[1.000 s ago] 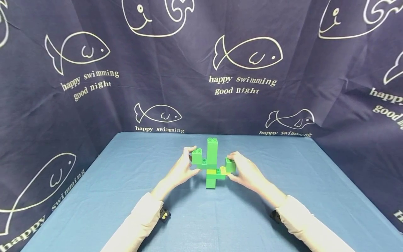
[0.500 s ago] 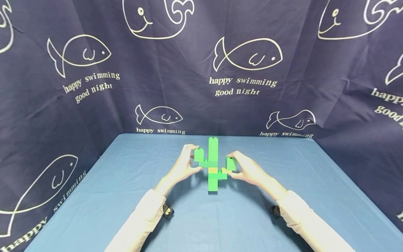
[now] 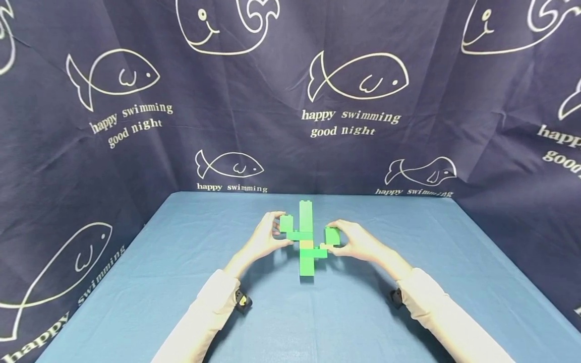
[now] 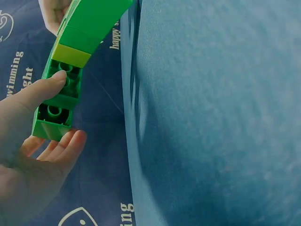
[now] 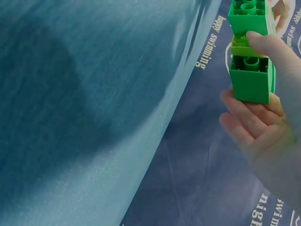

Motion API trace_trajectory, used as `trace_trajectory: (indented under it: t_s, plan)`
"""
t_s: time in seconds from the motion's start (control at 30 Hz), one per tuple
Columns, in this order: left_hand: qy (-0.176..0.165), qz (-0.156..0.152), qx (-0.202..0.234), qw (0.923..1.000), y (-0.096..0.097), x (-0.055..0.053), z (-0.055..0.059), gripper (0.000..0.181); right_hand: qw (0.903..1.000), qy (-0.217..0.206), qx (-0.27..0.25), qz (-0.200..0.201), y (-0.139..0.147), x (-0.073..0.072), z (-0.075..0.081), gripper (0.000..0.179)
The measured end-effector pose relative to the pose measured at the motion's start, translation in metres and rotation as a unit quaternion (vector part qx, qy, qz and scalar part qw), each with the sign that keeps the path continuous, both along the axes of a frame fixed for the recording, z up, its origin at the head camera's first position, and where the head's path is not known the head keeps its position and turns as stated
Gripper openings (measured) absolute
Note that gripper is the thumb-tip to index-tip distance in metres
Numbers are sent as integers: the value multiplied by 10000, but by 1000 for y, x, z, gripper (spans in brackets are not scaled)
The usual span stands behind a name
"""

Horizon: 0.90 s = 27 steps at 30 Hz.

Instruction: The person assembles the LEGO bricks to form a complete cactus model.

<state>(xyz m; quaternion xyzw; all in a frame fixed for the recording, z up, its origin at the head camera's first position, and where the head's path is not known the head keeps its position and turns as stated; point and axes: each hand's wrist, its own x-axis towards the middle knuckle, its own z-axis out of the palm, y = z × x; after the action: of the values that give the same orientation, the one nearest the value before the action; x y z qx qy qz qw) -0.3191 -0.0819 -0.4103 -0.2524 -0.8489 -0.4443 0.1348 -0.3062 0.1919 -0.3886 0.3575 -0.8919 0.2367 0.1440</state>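
Observation:
Both hands hold a cactus-shaped model of toy building bricks (image 3: 306,217), mostly green, with a yellow brick (image 3: 306,244) in its stem. My left hand (image 3: 265,237) grips the raised left arm of the model. In the left wrist view the thumb presses the hollow underside of a green brick (image 4: 59,101), with the other fingers around the end brick. The right arm of the model sits in my right hand (image 3: 360,243). In the right wrist view its thumb rests by a small yellow brick (image 5: 241,45), and the fingers lie against the green end brick (image 5: 250,87).
A blue cloth-covered table (image 3: 299,322) lies under the hands. Behind it and at the sides hangs a dark blue curtain (image 3: 281,101) with white fish and lettering. A small black device (image 3: 243,301) sits at the left wrist, another device (image 3: 396,298) at the right.
The brick model has tilted so that its front faces me more and fewer top studs show. Its foot sits slightly lower in the head view. Both hands keep their grip.

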Motion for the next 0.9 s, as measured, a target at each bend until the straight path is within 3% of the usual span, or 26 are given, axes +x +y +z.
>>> trace_trajectory:
  t_s: [0.2, 0.5, 0.73, 0.9]
  plan:
    - [-221, 76, -269, 9994, -2, -3, -2, 72, 9993, -383, -22, 35, 0, -1, -3, 48]
    - [-640, 98, -749, 9951, -6, -10, -5, 74, 9984, -428, 194, 319, 0, -7, -5, 46]
    - [-588, 125, -1158, 9914, -6, -9, -7, 72, 9981, -264, 277, 475, 2, -13, -14, 42]
    - [-770, 43, -1472, 9861, -7, -11, -8, 76, 9979, -333, 290, 468, 2, -13, -14, 43]
